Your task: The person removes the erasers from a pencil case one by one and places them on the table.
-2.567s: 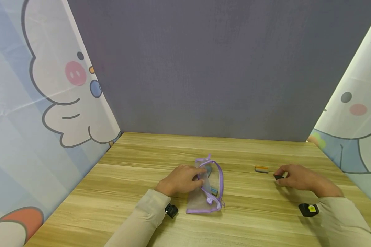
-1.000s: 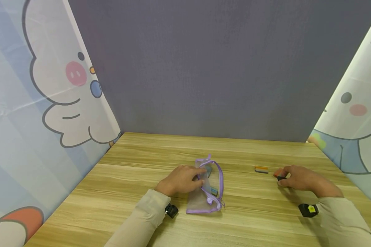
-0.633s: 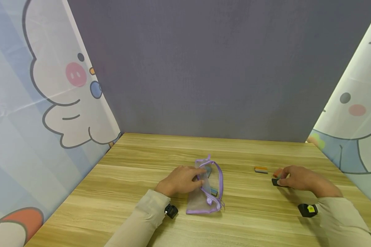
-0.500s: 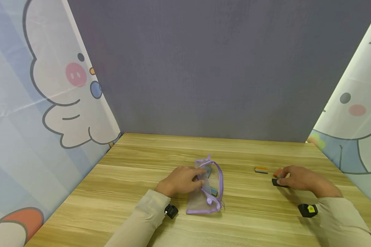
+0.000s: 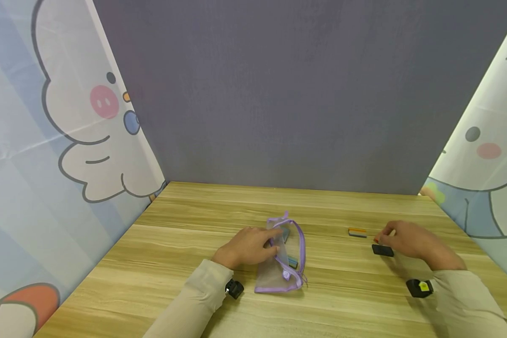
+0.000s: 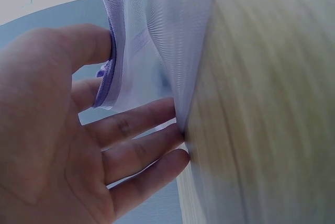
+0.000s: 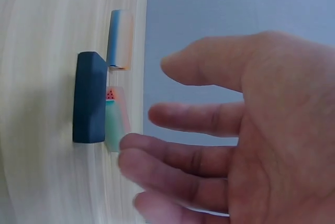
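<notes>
In the head view a see-through mesh pouch [image 5: 270, 278] with purple zip trim lies mid-table. My left hand [image 5: 247, 245] holds its opening; in the left wrist view thumb and forefinger pinch the purple zip edge [image 6: 109, 80], other fingers against the mesh. A light-blue block [image 5: 293, 262] and a greyish piece [image 5: 285, 234] show inside. At right, my right hand [image 5: 414, 241] hovers by a black eraser-like block [image 5: 382, 250]. In the right wrist view its fingers are apart with nothing between them, near that block and a watermelon-patterned red-and-green eraser [image 7: 114, 122].
An orange, white and dark-blue eraser-like bar [image 5: 357, 232] lies left of the right hand, farther back. Behind the wooden table [image 5: 194, 211] stands a grey panel [image 5: 279, 94]. Cartoon-print cloths hang on both sides.
My right hand has put the black block down on the table and let go, lifting slightly away. The watermelon-patterned eraser beside it came partly into sight. The left hand stays on the pouch.
</notes>
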Available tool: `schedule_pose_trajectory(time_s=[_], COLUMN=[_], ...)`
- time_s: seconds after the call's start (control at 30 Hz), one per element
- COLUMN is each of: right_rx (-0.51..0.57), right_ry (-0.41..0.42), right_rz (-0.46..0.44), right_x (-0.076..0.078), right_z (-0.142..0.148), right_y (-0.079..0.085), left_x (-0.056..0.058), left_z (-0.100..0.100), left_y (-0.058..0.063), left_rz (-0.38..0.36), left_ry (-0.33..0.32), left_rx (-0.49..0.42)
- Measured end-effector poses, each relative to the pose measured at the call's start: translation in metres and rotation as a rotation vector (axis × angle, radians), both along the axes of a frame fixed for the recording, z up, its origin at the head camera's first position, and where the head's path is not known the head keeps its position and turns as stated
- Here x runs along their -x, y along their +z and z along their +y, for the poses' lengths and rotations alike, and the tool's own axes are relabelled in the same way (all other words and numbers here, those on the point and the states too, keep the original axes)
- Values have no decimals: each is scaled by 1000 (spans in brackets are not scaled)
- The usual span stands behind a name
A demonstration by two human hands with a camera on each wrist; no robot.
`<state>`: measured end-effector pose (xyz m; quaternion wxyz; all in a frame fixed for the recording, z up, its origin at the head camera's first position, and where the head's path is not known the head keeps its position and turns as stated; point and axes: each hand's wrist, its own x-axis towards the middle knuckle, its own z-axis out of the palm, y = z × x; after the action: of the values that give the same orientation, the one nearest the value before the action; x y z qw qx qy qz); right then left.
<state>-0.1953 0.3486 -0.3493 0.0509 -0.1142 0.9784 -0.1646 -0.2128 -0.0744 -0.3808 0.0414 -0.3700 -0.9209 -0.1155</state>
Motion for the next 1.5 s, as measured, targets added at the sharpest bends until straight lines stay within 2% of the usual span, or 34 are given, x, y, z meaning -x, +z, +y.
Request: schedule_pose_trajectory(time_s=[0.63, 1.0, 1.37, 1.5], right_rx=[59, 183, 178, 183], right_ry=[3, 66, 94, 131], right_rz=[121, 125, 155, 171], right_x=[0, -2, -2, -2], right_z=[-29, -51, -60, -66], right_y=[-3, -11, -12, -13], left_x=[0, -2, -2, -2], left_z=[0, 2, 6, 7], left_y=[1, 1, 1, 1], left_rz=[-45, -38, -26, -21], left_ry=[21, 28, 48, 42], left_rx=[-31, -13, -7, -12])
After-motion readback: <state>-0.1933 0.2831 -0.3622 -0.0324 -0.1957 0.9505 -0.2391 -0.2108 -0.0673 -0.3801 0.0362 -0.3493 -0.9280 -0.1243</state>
